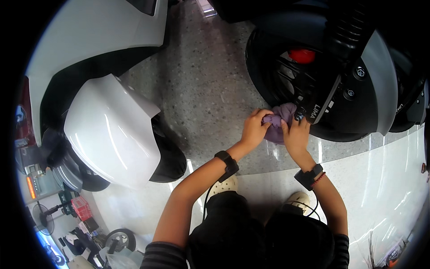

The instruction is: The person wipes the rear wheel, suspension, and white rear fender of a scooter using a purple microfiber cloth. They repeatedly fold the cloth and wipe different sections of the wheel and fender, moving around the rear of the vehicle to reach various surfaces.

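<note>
Both of my hands are on a purple cloth [285, 112], bunched up beside the front wheel of a dark motor scooter. My left hand [254, 129] grips its left side, fingers curled into a fold. My right hand [296, 136] pinches the right side between thumb and fingers, and its fingertips reach under the lower end of the black fork cover [339, 101], where they are partly hidden. The black tyre [255, 67] and spoked rim stand just beyond the cloth. A red brake caliper [301, 55] shows inside the wheel.
A scooter with a glossy white front fender [111, 134] stands at the left, near a larger grey-white body panel [100, 30]. Lower left are a fan [43, 215], a red crate [81, 207] and a loose wheel [120, 239]. Another dark wheel stands at the far right.
</note>
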The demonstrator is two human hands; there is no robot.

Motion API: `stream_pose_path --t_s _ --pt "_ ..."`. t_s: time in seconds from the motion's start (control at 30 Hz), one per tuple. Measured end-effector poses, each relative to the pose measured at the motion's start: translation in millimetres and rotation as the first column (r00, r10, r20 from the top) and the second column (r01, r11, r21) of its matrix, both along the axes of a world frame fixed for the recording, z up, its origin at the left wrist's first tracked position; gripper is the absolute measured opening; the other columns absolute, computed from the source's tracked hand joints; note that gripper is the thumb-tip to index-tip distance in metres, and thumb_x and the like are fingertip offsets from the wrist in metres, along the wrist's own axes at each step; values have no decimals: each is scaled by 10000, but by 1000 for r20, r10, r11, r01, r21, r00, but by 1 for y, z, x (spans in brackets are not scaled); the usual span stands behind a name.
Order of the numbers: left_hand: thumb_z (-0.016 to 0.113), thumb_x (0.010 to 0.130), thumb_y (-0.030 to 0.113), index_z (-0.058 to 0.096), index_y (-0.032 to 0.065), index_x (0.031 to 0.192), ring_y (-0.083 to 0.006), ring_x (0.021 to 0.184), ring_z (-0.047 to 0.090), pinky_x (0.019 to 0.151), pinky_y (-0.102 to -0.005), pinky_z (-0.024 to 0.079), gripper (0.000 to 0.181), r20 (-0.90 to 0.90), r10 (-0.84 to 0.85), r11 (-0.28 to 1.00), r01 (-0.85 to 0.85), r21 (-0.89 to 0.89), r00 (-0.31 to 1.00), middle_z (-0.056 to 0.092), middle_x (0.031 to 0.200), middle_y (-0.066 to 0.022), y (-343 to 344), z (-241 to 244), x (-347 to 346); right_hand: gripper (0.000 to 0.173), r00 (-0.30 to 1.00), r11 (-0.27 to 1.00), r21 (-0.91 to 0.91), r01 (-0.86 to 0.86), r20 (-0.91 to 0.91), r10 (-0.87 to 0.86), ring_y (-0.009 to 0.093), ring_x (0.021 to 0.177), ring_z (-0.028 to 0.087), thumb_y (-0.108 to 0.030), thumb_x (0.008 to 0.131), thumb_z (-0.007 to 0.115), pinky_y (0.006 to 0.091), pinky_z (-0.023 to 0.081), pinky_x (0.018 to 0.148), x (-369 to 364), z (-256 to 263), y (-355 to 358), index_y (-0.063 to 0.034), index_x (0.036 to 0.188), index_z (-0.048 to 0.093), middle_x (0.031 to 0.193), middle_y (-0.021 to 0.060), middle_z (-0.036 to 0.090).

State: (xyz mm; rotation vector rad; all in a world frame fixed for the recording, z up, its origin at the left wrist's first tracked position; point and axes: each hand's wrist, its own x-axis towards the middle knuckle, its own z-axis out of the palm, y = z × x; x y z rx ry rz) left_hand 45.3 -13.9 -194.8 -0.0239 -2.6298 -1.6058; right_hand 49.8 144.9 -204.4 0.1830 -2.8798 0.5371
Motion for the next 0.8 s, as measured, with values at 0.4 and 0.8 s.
stream_pose_path --t_s 0.4,0.8 --pt "643 628 24 620 123 1013 -153 645 600 550 -249 513 398 -421 -407 889 244 -388 811 544 939 -14 -17 116 43 639 436 -132 -609 782 383 814 268 1199 440 -575 908 370 453 383 978 26 31 -2 -106 1342 374 1308 105 460" --pt "760 678 96 561 79 1063 -276 944 574 797 -361 462 434 -378 -372 745 30 -666 847 587 1061 -101 -106 161 126 501 552 -388 -461 798 303 777 271 1136 517 -343 860 495 396 387 1000 12 33 34 -41 1260 474 1244 132 534"
